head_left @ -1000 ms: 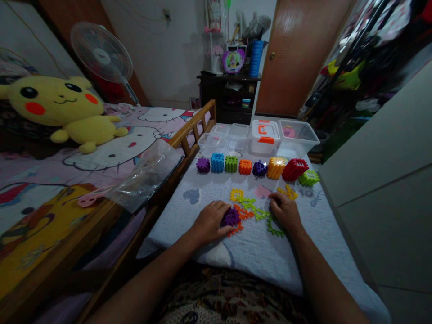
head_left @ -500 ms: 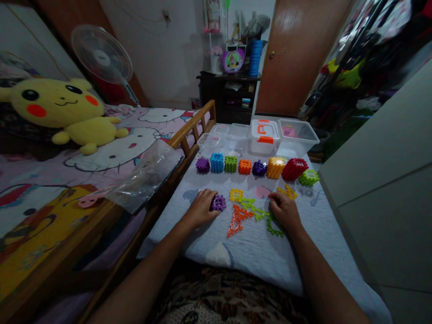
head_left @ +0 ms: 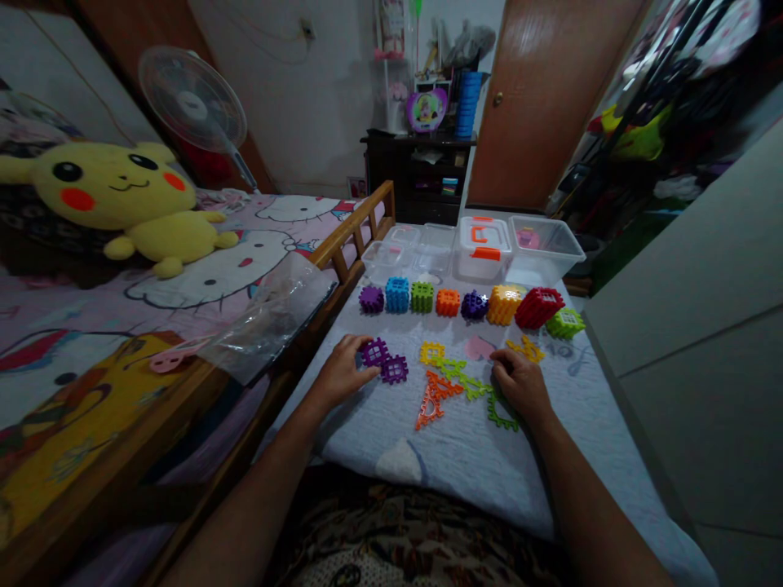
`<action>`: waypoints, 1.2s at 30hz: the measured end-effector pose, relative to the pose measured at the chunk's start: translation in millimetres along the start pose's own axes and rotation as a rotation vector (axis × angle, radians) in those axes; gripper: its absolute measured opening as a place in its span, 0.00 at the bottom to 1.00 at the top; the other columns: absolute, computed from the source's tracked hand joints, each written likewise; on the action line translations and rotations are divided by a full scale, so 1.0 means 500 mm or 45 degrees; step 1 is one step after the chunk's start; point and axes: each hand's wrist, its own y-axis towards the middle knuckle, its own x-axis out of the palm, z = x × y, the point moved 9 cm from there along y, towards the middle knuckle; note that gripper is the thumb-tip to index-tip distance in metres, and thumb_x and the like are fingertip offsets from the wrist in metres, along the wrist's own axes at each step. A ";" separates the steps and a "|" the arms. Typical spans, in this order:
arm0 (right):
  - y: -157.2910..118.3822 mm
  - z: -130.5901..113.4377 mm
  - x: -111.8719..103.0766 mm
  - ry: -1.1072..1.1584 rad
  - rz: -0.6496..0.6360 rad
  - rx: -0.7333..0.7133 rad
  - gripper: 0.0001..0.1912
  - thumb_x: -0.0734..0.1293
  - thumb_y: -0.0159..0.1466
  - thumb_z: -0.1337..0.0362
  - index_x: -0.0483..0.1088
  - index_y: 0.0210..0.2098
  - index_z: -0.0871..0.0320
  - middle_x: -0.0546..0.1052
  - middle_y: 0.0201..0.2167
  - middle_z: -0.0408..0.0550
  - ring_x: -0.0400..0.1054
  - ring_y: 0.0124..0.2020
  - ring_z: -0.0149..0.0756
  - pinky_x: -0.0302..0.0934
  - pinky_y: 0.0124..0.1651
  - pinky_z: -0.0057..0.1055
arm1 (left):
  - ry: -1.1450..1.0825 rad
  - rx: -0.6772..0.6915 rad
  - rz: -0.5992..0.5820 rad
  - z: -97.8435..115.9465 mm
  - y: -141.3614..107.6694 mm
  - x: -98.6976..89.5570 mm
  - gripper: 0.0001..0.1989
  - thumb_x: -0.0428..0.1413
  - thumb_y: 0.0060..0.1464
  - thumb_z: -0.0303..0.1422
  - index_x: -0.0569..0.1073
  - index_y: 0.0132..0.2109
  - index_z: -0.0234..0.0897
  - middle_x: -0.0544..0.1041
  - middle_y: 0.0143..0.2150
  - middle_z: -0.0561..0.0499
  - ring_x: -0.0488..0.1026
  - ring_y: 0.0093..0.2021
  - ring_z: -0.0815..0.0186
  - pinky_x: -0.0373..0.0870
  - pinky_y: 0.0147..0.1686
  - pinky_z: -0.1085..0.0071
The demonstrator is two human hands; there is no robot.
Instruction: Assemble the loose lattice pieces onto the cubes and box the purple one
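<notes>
My left hand rests on the quilt with its fingertips against a purple plastic waffle-block piece. A second purple piece lies just to its right. My right hand is curled on the quilt, touching the end of a lime-green flat piece and close to a green piece. Between my hands lie an orange triangular frame and a yellow piece. Another yellow piece lies beyond my right hand. A row of several built cubes stands farther forward.
Clear plastic boxes stand at the far end of the quilted surface. A wooden bed rail runs along its left, with a plastic bag draped over it. A pale wall panel runs along the right.
The purple pieces have moved up and left, off the orange pieces, and now lie as two separate pieces. My left hand has drawn back left with them. My right hand has barely moved.
</notes>
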 end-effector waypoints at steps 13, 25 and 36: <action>0.000 -0.004 -0.001 -0.014 0.005 -0.018 0.13 0.60 0.58 0.60 0.76 0.35 0.56 0.81 0.33 0.50 0.73 0.34 0.41 0.65 0.41 0.37 | 0.147 0.064 -0.107 0.068 -0.009 0.047 0.24 0.61 0.48 0.30 0.70 0.54 0.36 0.73 0.51 0.43 0.71 0.53 0.54 0.67 0.57 0.56; -0.002 0.001 0.001 0.007 0.002 -0.016 0.13 0.60 0.58 0.61 0.76 0.35 0.55 0.81 0.35 0.50 0.74 0.37 0.42 0.66 0.43 0.38 | 0.116 0.032 -0.102 -0.004 -0.031 0.004 0.25 0.60 0.46 0.31 0.71 0.54 0.38 0.72 0.52 0.45 0.70 0.55 0.54 0.66 0.59 0.56; -0.001 0.003 0.001 0.000 -0.005 -0.007 0.13 0.60 0.58 0.60 0.76 0.35 0.55 0.81 0.33 0.50 0.74 0.35 0.42 0.66 0.42 0.37 | 0.283 0.098 -0.275 0.018 -0.028 0.032 0.38 0.67 0.42 0.38 0.66 0.60 0.39 0.68 0.59 0.42 0.64 0.61 0.50 0.61 0.62 0.54</action>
